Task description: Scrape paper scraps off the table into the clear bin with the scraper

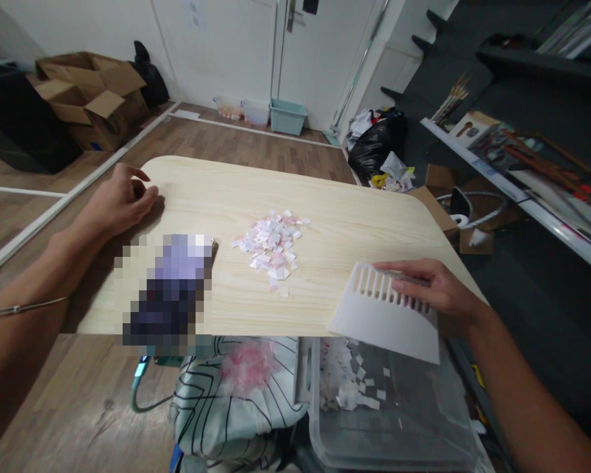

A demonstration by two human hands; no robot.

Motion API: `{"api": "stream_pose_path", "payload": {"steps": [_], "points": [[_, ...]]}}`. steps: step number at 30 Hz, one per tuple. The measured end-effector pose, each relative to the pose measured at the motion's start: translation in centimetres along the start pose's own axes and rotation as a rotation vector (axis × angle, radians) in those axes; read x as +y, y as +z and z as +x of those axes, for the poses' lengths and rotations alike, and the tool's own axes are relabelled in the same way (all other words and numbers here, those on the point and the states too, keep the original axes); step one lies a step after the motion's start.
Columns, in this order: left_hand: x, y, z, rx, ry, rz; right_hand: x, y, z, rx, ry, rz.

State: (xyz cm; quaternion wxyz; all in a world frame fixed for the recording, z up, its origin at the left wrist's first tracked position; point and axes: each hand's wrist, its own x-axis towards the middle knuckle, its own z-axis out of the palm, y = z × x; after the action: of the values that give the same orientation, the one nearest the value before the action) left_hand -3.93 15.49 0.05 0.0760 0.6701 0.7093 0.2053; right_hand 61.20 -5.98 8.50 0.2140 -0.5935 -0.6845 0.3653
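Observation:
My left hand [128, 197] rests at the table's far left edge, fingers loosely curled and apart, with nothing in it. At the table's right front, my right hand [438, 289] grips a white plastic scraper [389, 315] by its slotted side; its broad edge faces me and juts past the front edge. Small cut paper pieces [270, 243], white and pale pink, lie heaped mid-table between the hands. Below the scraper stands a clear plastic bin [394, 420] with more white paper pieces inside. Nearer my left hand lies a pixelated phone-like object [172, 282].
The light wooden table [201, 184] has rounded far corners. Pink shreds [249, 368] lie on striped cloth [217, 420] in front of it. Cardboard boxes [93, 98] stand at far left, a black bag [379, 144] at back right. A shelf [522, 190] runs along the right.

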Motion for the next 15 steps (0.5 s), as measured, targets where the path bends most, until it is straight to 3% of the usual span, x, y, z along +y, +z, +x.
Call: {"api": "stream_pose_path", "payload": {"steps": [2, 6, 10, 15], "points": [[-0.5, 0.4, 0.2, 0.034, -0.012, -0.009, -1.6, 1.3, 0.6, 0.112, 0.016, 0.037], [-1.2, 0.4, 0.3, 0.025, 0.040, -0.039, -4.1, 4.0, 2.0, 0.184, 0.006, 0.101], [-1.0, -0.1, 0.1, -0.035, 0.077, -0.043, -5.0, 5.7, 2.5, 0.168, -0.027, 0.112], [-0.6, -0.3, 0.0, -0.022, 0.090, -0.056, -5.7, 7.2, 1.8, 0.092, -0.067, 0.105]]}}
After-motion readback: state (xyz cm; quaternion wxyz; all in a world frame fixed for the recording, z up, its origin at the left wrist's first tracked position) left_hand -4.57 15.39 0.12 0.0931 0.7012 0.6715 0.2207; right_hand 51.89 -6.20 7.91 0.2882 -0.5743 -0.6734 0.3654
